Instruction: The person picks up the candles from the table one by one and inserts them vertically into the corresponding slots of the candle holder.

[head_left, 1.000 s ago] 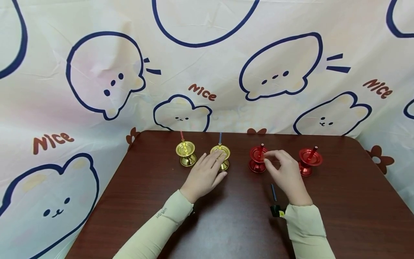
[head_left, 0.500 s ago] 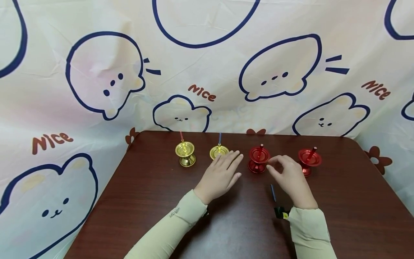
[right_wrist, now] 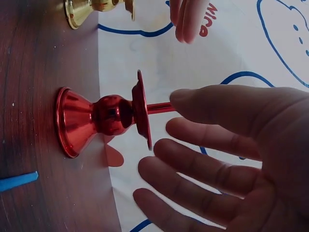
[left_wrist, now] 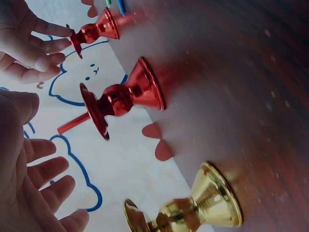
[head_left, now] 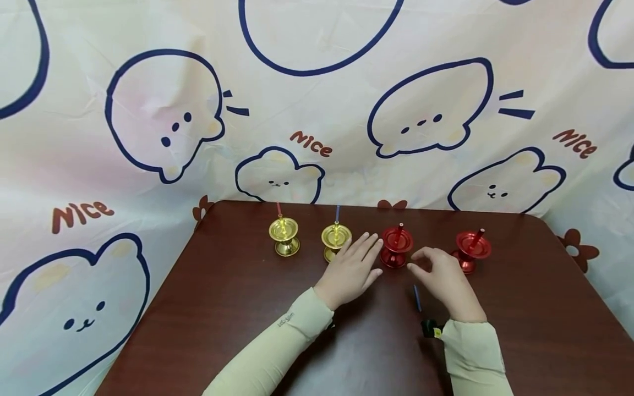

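Two gold candle holders, one with a thin red candle (head_left: 279, 209) and one with a thin blue candle (head_left: 338, 213), stand left of two red candle holders. My left hand (head_left: 349, 269), fingers straight and holding nothing, is between the right-hand gold holder (head_left: 337, 235) and the nearer red holder (head_left: 397, 240), partly covering the gold one's base. To the right of that red holder, my right hand (head_left: 442, 281) has loosely bent fingers; the right wrist view shows nothing between thumb and fingers. It partly covers the far-right red holder (head_left: 474, 245). Each red holder has an upright red tube (right_wrist: 159, 108).
A loose blue candle (head_left: 417, 298) lies on the dark brown table (head_left: 208, 319) by the right hand. Beside it in the left wrist view is the tip of a green candle (left_wrist: 108, 3). The left gold holder (head_left: 284, 234) stands further left. A printed cloth (head_left: 346, 93) hangs behind.
My left hand has moved right, from over the right-hand gold holder towards the nearer red one. My right hand has drawn back slightly from the red holder's dish, down and to the right.
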Tool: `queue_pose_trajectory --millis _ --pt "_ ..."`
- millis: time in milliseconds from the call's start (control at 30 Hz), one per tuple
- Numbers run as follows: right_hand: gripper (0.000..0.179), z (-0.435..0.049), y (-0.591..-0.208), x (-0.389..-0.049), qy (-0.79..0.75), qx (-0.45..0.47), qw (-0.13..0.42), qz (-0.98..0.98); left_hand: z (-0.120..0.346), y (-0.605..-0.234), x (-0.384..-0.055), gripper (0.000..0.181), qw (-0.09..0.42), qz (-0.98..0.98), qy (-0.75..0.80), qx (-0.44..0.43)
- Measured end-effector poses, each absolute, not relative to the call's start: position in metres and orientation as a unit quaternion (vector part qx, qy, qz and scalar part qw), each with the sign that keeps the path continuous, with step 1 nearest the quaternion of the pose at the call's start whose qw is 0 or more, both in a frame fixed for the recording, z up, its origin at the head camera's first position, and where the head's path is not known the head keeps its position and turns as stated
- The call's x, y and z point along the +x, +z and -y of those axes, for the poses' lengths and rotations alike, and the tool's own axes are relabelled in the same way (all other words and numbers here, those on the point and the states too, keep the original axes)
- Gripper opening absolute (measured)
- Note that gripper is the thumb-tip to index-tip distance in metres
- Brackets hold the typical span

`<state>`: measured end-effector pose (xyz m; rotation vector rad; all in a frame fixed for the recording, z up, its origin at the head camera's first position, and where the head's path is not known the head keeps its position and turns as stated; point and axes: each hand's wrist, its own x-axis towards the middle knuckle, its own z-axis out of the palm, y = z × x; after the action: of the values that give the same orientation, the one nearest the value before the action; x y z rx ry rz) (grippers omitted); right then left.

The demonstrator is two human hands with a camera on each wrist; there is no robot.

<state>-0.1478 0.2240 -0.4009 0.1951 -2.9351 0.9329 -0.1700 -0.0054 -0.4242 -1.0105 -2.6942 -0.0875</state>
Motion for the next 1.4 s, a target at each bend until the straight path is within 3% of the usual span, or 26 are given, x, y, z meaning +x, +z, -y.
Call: queue_pose_trajectory --millis 567,833,1400 --pt "0.018 -0.232 -0.415 -0.152 0.313 0.049 -0.073 0.946 -0.015 -0.434 -0.178 0.062 0.073 0.936 -0.025 -0.343" --pt "0.020 -0.232 -0.421 -0.155 0.318 -0.025 -0.114 0.941 -0.020 -0.437 -0.185 0.063 0.070 0.937 -0.014 -0.341" --pt "0.012 -0.224 -0.437 -0.154 0.310 -0.074 -0.096 0.943 -0.022 -0.444 -0.188 0.065 0.061 0.935 -0.018 -0.348"
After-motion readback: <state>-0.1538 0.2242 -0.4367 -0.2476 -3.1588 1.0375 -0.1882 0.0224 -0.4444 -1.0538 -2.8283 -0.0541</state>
